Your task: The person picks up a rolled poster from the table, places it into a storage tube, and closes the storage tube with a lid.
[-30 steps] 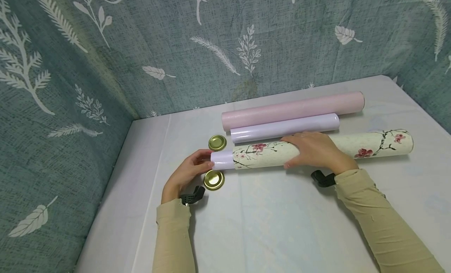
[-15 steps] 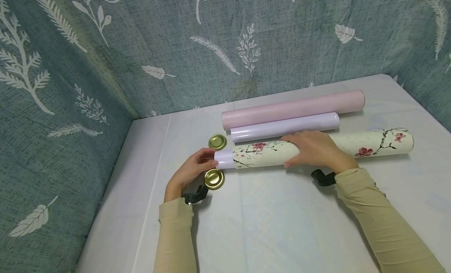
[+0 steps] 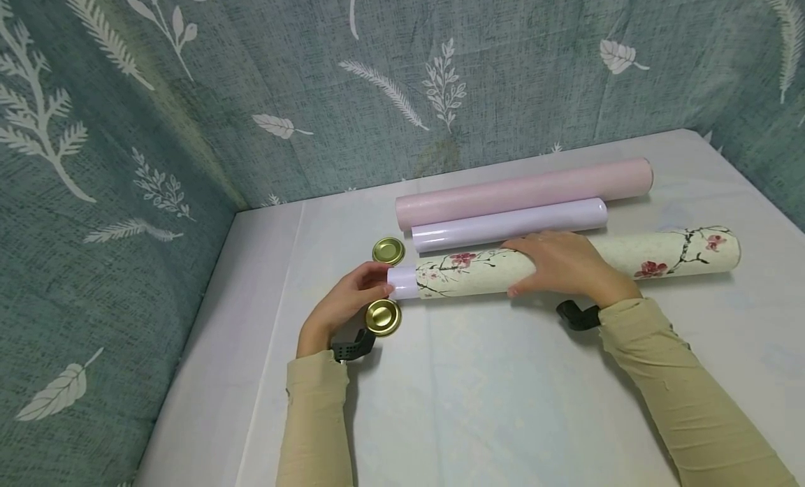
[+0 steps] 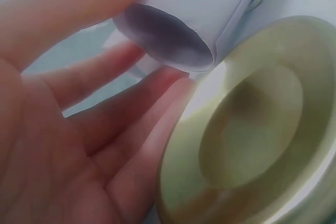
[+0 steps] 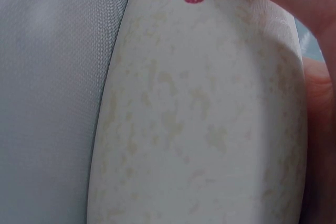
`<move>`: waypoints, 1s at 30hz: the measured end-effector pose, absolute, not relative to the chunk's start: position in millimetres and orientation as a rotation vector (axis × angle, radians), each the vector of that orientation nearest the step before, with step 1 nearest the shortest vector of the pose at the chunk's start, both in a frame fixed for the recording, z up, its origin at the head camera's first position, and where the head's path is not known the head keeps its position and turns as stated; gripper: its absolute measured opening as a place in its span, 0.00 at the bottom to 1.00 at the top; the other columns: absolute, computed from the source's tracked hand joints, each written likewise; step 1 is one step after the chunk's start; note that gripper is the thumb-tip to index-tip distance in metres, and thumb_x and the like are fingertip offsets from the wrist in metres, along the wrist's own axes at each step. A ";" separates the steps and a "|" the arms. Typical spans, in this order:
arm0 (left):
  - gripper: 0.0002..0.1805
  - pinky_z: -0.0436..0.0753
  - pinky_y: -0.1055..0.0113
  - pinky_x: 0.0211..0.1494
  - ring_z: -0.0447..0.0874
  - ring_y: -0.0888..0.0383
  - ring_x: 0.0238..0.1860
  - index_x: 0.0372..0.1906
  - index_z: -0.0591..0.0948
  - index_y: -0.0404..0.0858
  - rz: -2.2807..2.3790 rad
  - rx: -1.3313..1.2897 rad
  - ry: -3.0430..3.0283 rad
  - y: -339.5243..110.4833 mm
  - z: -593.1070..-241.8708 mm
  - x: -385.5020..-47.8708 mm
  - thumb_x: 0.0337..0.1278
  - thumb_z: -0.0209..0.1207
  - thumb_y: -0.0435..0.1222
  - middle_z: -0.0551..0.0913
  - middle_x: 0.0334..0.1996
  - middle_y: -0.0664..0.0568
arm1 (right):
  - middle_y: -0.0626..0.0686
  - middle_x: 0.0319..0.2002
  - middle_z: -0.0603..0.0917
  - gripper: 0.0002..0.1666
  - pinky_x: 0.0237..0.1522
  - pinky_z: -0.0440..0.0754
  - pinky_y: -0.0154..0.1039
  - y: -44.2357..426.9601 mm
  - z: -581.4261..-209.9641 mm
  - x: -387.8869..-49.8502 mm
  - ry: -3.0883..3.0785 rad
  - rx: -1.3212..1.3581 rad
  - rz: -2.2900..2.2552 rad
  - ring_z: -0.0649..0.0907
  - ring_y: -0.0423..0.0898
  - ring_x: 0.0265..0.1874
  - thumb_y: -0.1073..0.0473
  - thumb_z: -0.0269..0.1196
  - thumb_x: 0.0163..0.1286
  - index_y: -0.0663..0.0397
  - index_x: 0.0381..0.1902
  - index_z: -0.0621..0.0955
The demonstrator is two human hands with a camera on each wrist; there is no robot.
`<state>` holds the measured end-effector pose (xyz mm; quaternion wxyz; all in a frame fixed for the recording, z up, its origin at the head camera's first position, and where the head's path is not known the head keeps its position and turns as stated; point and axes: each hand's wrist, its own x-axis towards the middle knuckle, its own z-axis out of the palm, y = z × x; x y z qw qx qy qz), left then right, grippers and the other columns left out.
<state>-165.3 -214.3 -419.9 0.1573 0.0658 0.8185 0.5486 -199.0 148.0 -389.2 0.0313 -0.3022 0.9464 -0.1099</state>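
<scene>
A cream roll (image 3: 478,274) printed with plum blossoms lies across the table. From its left end sticks out a short length of glossy lavender roll (image 3: 403,283). My left hand (image 3: 342,302) holds that end, thumb on the near side and fingers at the far side; the left wrist view shows the hollow opening of the lavender roll (image 4: 178,6) between thumb and fingertips. My right hand (image 3: 562,263) grips the cream roll from above around its middle. In the right wrist view, the cream roll (image 5: 199,119) fills most of the picture.
Two gold jar lids, one far (image 3: 388,251) and one near (image 3: 383,317), lie either side of the lavender end. Behind the cream roll are another lavender roll (image 3: 509,225) and a longer pink roll (image 3: 525,192). A patterned curtain (image 3: 377,89) backs the white table (image 3: 503,403).
My left hand has moved a little to the right, and less of the lavender roll shows outside the cream one. The right hand and the cream roll stay in place.
</scene>
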 end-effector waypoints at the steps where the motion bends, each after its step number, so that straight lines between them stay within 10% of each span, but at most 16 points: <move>1: 0.29 0.70 0.61 0.54 0.73 0.56 0.49 0.55 0.70 0.42 1.567 0.193 2.343 -213.7 -419.8 -165.4 0.46 0.63 0.47 0.75 0.49 0.51 | 0.53 0.54 0.75 0.52 0.46 0.70 0.53 148.1 -389.3 -199.0 2.915 -0.929 -0.340 0.73 0.54 0.51 0.26 0.63 0.39 0.45 0.60 0.69; 30: 0.36 0.70 0.61 0.52 0.71 0.60 0.48 0.54 0.68 0.50 1.308 0.149 2.530 -188.9 -418.4 -167.7 0.38 0.59 0.63 0.74 0.45 0.56 | 0.52 0.54 0.75 0.52 0.45 0.70 0.53 147.7 -388.9 -199.2 2.916 -0.919 -0.325 0.73 0.54 0.51 0.25 0.62 0.39 0.44 0.60 0.69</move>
